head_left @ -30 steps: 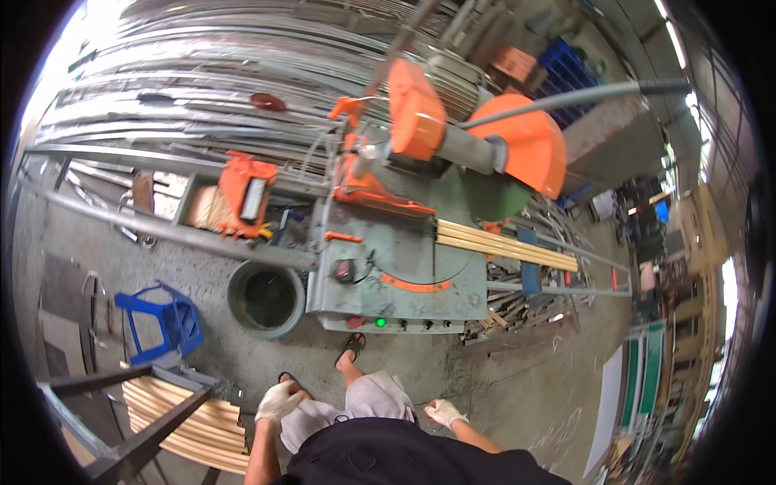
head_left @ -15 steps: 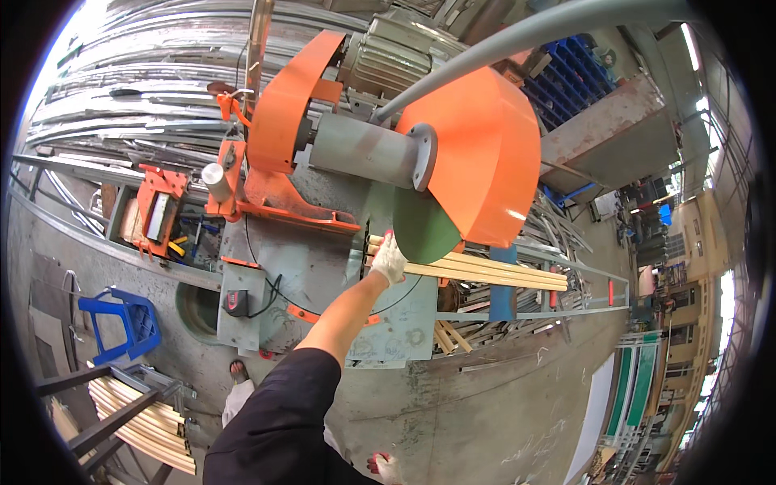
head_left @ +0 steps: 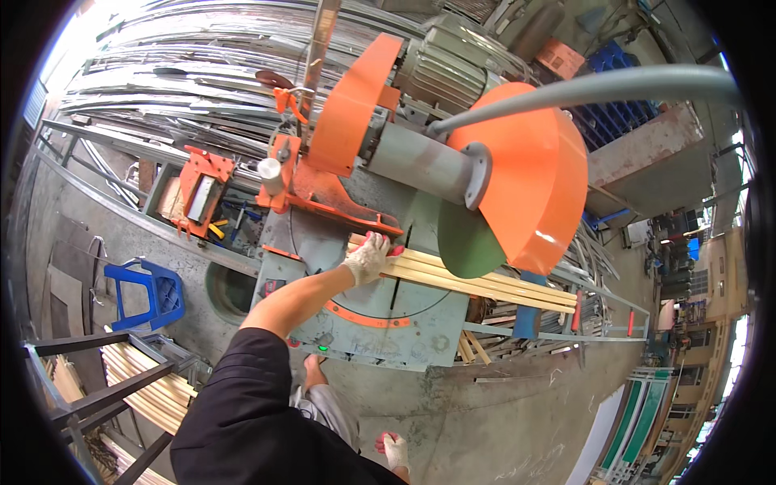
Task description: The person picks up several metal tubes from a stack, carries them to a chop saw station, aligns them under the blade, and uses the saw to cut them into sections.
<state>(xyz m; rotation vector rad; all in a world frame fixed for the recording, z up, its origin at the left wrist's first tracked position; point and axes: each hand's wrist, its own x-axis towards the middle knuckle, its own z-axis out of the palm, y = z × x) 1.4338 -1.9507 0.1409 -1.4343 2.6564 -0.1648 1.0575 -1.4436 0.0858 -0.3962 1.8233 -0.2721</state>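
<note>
My left hand (head_left: 369,257), in a white glove with red fingertips, grips a few pale gold bars (head_left: 485,284) near their left ends. The bars lie side by side across the grey saw table (head_left: 388,343), their right ends reaching past its edge. Just behind them hangs a round green blade (head_left: 469,242), partly covered by an orange guard (head_left: 529,174); whether it touches the bars is unclear. An orange fence (head_left: 347,212) stands behind my left hand. Low in the view, my right hand (head_left: 394,449), gloved alike, hangs away from the table with thumb and fingers apart.
A grey handle bar (head_left: 598,87) arches over the saw from the right. A blue stool (head_left: 145,295) is on the floor at left, near a dark rack (head_left: 105,388) with more pale bars. Long metal lengths (head_left: 186,81) are piled behind.
My left hand has moved left with the bars, so more of their length lies left of the blade. The view has shifted. My right hand shows a little higher.
</note>
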